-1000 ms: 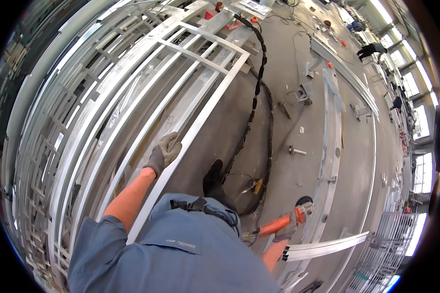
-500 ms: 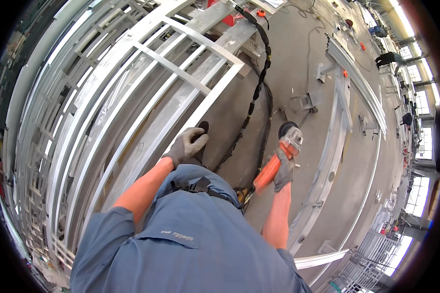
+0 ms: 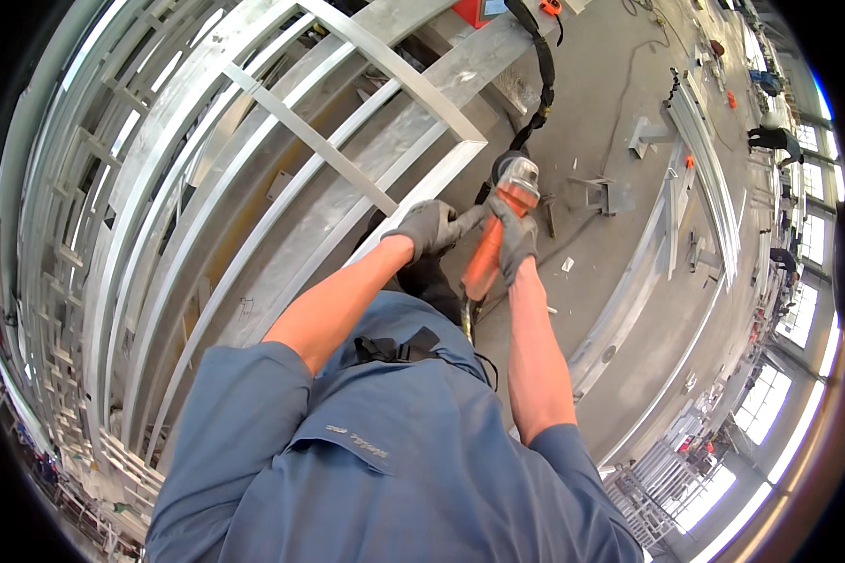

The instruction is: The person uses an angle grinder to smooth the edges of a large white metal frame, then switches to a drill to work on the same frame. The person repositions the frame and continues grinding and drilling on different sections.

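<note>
My right hand (image 3: 514, 242), in a grey glove, is wrapped round the body of an orange angle grinder (image 3: 483, 258). The grinder's metal head points away from me, with a dark disc at its far end. My left hand (image 3: 430, 228), also gloved, is beside the grinder with a finger stretched toward it. Whether that finger touches the tool or my right hand I cannot tell. Just left of the left hand runs the near edge of a silvery welded metal frame (image 3: 438, 176).
Long metal bars and frames fill the left side. A thick black sleeved cable (image 3: 545, 70) hangs down ahead of me. On the floor to the right lie long metal profiles (image 3: 629, 291) and a small bracket (image 3: 610, 195). Another person (image 3: 775, 141) is far off at right.
My left hand has left the frame's edge and moved right to the grinder; the dark round thing at its fingers no longer shows. My right hand has brought the grinder leftward and farther ahead.
</note>
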`<state>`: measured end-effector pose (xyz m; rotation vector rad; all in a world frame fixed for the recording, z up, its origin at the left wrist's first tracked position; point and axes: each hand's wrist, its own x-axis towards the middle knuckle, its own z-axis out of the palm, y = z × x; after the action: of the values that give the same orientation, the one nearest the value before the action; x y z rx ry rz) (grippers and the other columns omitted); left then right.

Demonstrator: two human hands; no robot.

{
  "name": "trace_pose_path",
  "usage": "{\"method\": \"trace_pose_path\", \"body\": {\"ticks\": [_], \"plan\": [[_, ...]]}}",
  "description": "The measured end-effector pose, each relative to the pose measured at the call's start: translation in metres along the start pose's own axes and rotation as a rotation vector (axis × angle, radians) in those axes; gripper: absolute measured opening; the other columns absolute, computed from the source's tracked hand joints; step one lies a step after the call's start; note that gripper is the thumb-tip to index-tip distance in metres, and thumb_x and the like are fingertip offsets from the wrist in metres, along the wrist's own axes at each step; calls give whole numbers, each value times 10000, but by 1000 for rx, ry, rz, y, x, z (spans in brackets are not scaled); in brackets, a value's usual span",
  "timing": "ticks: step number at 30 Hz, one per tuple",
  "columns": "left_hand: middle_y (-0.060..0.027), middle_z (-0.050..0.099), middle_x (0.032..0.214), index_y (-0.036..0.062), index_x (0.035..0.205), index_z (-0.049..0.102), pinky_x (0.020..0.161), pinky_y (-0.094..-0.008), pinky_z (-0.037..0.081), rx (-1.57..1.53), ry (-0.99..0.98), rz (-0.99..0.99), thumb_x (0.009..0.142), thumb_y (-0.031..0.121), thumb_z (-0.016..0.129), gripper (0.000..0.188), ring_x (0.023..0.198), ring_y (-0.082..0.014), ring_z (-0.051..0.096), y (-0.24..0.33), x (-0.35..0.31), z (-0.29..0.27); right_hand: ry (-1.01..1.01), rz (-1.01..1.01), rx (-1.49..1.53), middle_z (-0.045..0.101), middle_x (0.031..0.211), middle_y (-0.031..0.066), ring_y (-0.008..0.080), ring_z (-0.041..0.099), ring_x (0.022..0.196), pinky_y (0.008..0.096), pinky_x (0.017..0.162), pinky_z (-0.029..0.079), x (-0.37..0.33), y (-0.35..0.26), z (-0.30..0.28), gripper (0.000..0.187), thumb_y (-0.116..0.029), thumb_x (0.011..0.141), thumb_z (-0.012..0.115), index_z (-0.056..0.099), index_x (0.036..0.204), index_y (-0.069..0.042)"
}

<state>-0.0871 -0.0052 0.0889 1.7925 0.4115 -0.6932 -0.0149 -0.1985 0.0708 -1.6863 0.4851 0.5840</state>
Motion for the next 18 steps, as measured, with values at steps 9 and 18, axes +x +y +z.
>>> {"method": "trace_pose_path", "body": {"ticks": [9,18], "plan": [[-192,739,946,-29,973,772,863,-417,513,-196,-16,-191,863,779,568,841,895,-297,694,2,100,1,143,-182,-420,734,1001,160,269,713,907,413,805,551,73,10,28,422,-217,832,719,673,1180,17],[-154,706,1156,-21,1255,695,917,-406,506,-366,-27,-300,846,726,671,852,1051,-269,660,-13,130,12,107,-115,-573,718,1059,214,342,714,993,431,880,552,70,-12,34,541,-260,801,709,599,1250,20]]}}
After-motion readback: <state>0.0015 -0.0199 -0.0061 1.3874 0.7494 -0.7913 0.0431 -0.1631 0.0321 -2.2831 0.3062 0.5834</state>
